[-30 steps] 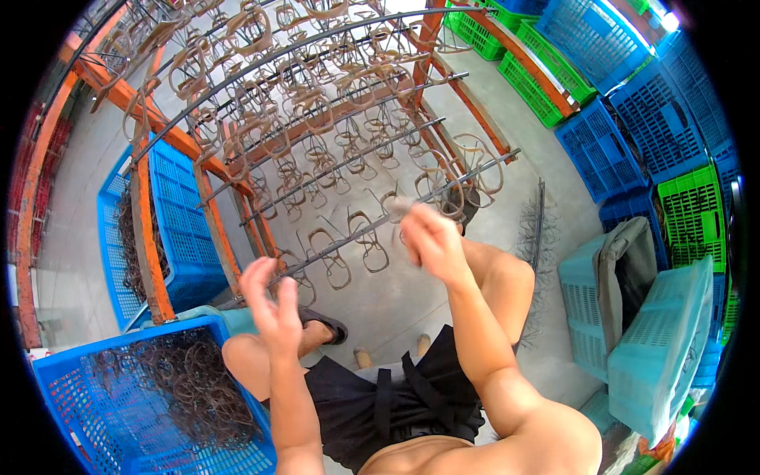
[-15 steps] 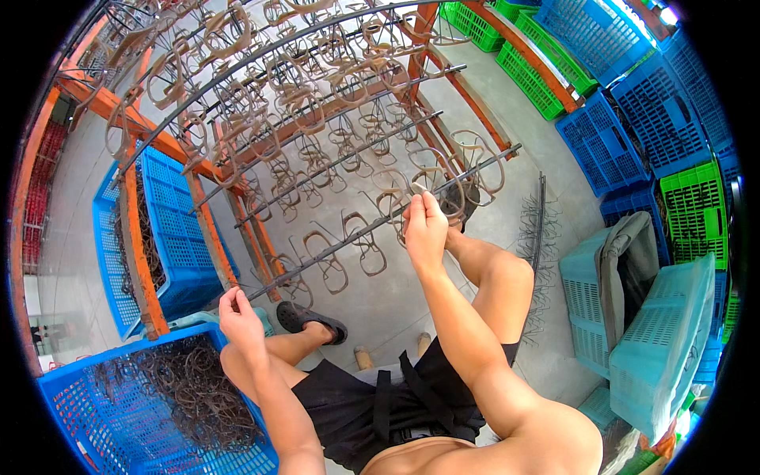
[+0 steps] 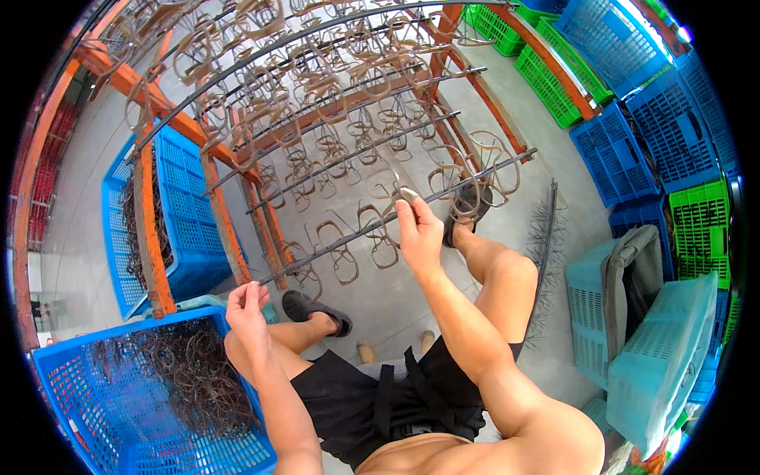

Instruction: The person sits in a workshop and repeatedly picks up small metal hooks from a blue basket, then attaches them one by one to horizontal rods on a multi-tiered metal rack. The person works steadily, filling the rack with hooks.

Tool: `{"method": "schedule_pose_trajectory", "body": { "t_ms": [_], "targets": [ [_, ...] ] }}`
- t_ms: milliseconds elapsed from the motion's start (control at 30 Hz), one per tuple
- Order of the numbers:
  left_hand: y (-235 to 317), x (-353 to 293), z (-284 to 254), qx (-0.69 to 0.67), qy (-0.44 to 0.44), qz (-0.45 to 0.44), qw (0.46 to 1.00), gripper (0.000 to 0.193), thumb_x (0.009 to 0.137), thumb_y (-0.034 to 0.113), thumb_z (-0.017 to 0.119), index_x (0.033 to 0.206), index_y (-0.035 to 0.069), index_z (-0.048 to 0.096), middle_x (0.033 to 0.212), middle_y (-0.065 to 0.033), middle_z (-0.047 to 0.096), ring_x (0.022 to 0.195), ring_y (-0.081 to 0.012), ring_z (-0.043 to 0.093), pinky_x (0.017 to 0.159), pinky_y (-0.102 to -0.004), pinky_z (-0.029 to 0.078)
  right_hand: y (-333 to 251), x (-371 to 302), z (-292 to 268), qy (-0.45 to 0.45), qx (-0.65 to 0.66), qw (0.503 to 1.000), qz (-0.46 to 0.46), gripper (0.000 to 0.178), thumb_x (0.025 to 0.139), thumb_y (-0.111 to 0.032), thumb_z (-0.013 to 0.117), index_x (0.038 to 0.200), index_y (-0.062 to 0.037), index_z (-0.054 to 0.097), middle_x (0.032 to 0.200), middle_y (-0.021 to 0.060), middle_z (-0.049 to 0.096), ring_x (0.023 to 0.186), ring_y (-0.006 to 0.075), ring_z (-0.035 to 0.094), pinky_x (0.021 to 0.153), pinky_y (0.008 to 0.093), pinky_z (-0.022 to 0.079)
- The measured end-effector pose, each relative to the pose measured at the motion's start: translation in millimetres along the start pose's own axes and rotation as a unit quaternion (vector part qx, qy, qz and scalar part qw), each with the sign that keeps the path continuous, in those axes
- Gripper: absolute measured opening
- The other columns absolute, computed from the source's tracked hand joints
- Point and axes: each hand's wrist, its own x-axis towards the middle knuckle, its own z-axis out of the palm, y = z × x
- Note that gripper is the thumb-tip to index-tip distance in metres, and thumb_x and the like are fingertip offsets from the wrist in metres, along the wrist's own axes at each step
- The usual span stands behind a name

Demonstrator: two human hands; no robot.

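Your R fingers (image 3: 406, 215) bunched at front rod (image 3: 350, 237), L fingers (image 3: 252, 296) bunched nr rod's L end, can't tell if either pinches anything, brown eyeglass frames (image 3: 338, 255) hung btwn, blue crate (image 3: 95, 396) by L forearm.

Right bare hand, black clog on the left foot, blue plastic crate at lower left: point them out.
Right bare hand (image 3: 423, 239): head view, middle of the hand.
Black clog on the left foot (image 3: 299, 305): head view, toe end.
Blue plastic crate (image 3: 109, 402): head view, bare mesh inside.
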Motion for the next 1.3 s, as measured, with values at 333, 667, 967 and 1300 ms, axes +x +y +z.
{"method": "schedule_pose_trajectory", "body": {
  "t_ms": [333,667,967,1300],
  "targets": [
    [-3,-9,-110,0.124,0.136,0.138,0.973,0.025,0.090,0.013,0.059,0.112,0.002,0.055,0.099,-0.0069,0.061,0.088,-0.0137,0.057,0.072,-0.0258,0.049,-5,19,-16,-0.017,-0.071,0.997,0.029,0.017,0.091,-0.016,0.057,0.092,0.0006,0.060,0.059,-0.0033,0.045,0.055,0.0042,0.037,0.048,0.0229,0.032],
    [-103,-3,-211,0.613,0.146,-0.118,0.768,0.035,0.087,0.028,0.055,0.108,0.000,0.060,0.112,-0.0200,0.058,0.102,-0.0399,0.054,0.089,-0.0455,0.043,-6,8,-5,-0.011,-0.073,0.995,0.064,0.022,0.091,-0.019,0.056,0.087,0.0020,0.058,0.057,0.0004,0.045,0.053,0.0070,0.036,0.048,0.0267,0.033],
    [-80,-21,-198,0.616,0.115,-0.211,0.750,0.031,0.085,0.023,0.051,0.103,-0.002,0.059,0.119,-0.0280,0.053,0.108,-0.0399,0.054,0.086,-0.0439,0.046,-26,21,-21,-0.059,0.038,0.987,0.146,0.013,0.092,-0.017,0.055,0.089,-0.0041,0.055,0.062,-0.0040,0.047,0.053,0.0051,0.044,0.047,0.0221,0.034],
    [-49,-66,-274,0.243,0.293,-0.047,0.923,0.024,0.089,0.014,0.047,0.106,0.000,0.055,0.078,-0.0072,0.058,0.062,-0.0145,0.056,0.053,-0.0290,0.049,-33,-1,-18,-0.044,-0.545,0.809,-0.214,0.041,0.083,-0.023,0.064,0.110,0.0057,0.052,0.108,0.0281,0.052,0.103,0.0413,0.047,0.088,0.0442,0.039]
  ]
}}
